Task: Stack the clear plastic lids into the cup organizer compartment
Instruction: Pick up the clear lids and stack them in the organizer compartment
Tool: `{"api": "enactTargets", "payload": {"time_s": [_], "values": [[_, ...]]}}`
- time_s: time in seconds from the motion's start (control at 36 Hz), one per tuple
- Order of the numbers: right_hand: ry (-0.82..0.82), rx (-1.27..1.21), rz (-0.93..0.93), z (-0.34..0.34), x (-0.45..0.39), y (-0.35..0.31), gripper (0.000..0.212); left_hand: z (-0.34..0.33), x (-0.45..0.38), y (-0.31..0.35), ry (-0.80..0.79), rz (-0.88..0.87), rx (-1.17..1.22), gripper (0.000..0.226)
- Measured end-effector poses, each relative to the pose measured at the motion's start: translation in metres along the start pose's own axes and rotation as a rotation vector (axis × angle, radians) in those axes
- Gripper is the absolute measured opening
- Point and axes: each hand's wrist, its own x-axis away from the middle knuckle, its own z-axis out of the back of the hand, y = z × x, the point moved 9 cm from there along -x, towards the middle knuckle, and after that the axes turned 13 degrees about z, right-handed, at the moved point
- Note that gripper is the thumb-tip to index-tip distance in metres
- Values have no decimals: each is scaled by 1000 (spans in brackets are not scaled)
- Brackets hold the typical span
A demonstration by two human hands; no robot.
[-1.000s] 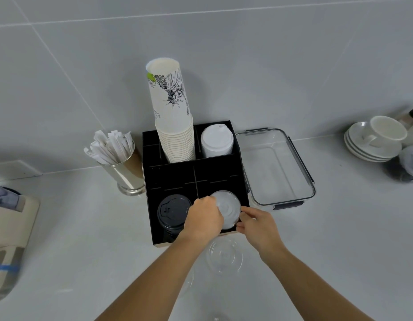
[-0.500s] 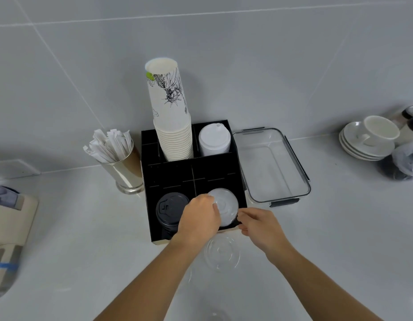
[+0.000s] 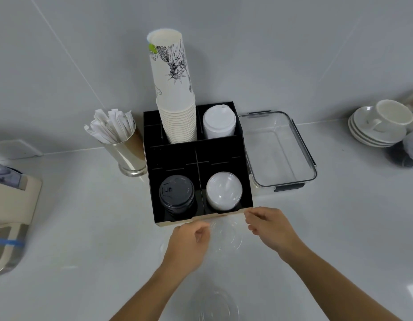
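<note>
The black cup organizer (image 3: 173,156) stands against the wall. A stack of clear lids (image 3: 224,191) fills its front right compartment. Just in front of the organizer a single clear lid (image 3: 226,237) lies low over the counter. My left hand (image 3: 189,246) pinches its left rim, fingers curled. My right hand (image 3: 270,230) has thumb and fingers closed on its right rim. Another clear lid (image 3: 214,306) lies on the counter nearer to me, between my forearms.
In the organizer sit black lids (image 3: 176,193) front left, white lids (image 3: 219,123) back right and tall paper cups (image 3: 175,100). A clear container (image 3: 293,144) is on the right, a metal cup of wrapped sticks (image 3: 122,140) on the left, a cup on saucers (image 3: 381,123) far right.
Both hands have drawn back from the stack in the front right compartment to the single lid on the counter. The stack now stands uncovered.
</note>
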Motion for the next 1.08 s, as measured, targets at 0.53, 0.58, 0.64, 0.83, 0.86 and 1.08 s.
{"api": "enactTargets", "payload": {"time_s": [0.53,0.58,0.64,0.83,0.86,1.08], "values": [[-84,101,-111,-23,-10,47,12,-41,4,-51,-106,331,322,33],[-96,102,-115,-25,-10,50,25,-44,0,-54,-106,354,346,25],[-109,112,-121,-28,-9,51,31,-45,-3,-55,-110,356,338,22],[-113,102,-138,-33,-9,54,28,-46,-6,-54,-97,364,350,19],[-115,108,-135,-33,-9,54,27,-46,-6,-54,-94,364,351,18],[-116,76,-124,-30,-7,55,20,-45,-4,-57,-83,383,381,15]]}}
